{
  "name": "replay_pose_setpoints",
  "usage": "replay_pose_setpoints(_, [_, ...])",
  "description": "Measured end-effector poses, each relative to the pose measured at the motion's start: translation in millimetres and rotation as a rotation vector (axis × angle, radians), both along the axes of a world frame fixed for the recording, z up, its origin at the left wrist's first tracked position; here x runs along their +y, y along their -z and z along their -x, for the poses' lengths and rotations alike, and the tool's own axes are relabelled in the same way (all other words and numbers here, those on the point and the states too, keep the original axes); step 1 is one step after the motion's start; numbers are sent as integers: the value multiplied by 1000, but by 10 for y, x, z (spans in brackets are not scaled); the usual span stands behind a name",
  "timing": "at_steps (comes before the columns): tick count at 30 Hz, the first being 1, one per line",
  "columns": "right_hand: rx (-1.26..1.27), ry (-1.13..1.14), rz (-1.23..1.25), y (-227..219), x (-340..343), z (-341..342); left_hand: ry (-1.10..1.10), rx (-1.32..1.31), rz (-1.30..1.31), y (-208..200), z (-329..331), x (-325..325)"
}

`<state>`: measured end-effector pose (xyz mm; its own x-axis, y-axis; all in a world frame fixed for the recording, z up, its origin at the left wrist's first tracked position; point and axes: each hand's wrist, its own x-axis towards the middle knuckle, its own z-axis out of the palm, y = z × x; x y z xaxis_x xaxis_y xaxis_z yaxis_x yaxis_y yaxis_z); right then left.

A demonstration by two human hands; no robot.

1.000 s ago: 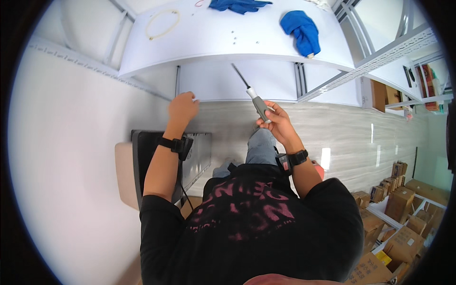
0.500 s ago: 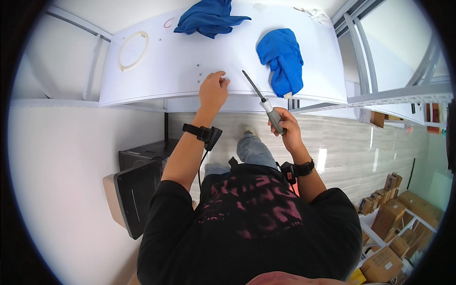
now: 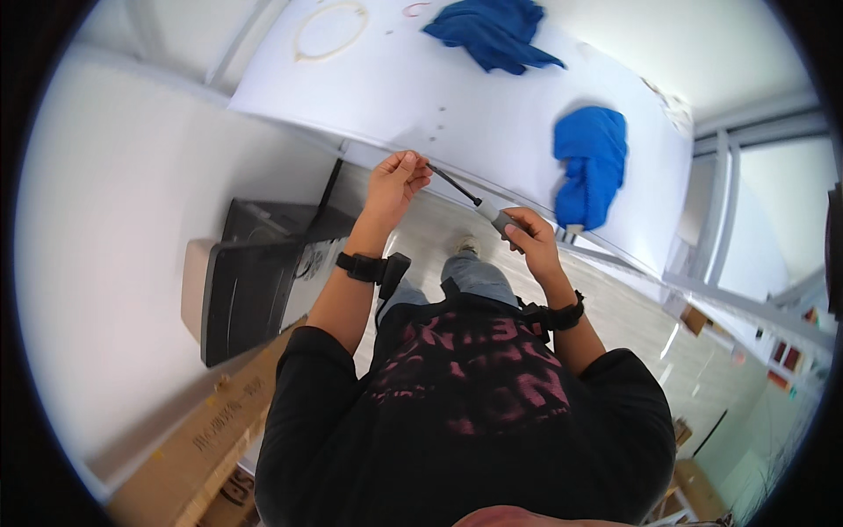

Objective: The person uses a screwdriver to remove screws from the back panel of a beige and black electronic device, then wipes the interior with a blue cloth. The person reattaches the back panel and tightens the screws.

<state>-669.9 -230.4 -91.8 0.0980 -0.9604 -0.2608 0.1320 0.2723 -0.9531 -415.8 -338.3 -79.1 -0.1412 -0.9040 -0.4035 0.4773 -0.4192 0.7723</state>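
Observation:
In my right hand [image 3: 529, 235] is a screwdriver [image 3: 488, 211] with a grey and white handle and a dark shaft, slanting up to the left. My left hand [image 3: 399, 182] is pinched closed at the screwdriver's tip, just off the front edge of the white table [image 3: 351, 97]. Whatever sits between those fingertips is too small and hidden to make out. On the tabletop beyond them lie a few small metal pieces [image 3: 441, 126], like screws or nuts, in a short row.
Two blue cloths lie on the table, one at the back [image 3: 492, 35] and one on the right [image 3: 593, 167]. A pale ring [image 3: 330, 32] rests at the far left. Grey metal framing [image 3: 722, 193] borders the right side. A dark machine [image 3: 250, 299] and cardboard box [image 3: 198, 439] stand at left.
My left hand has come back from the tabletop, fingers pinched, to the screwdriver's tip. The screwdriver has tilted lower and leftward in my right hand. The whole view has turned.

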Motion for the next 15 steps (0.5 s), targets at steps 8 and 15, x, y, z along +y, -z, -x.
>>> replay_pose_setpoints(8, [152,-327,76,-83,-437,-698,-319,187,-13,29,-862,531])
replay_pose_setpoints(15, [193,-523,97,-93,-436,-1265,-497,75,-43,101,-1432,1073])
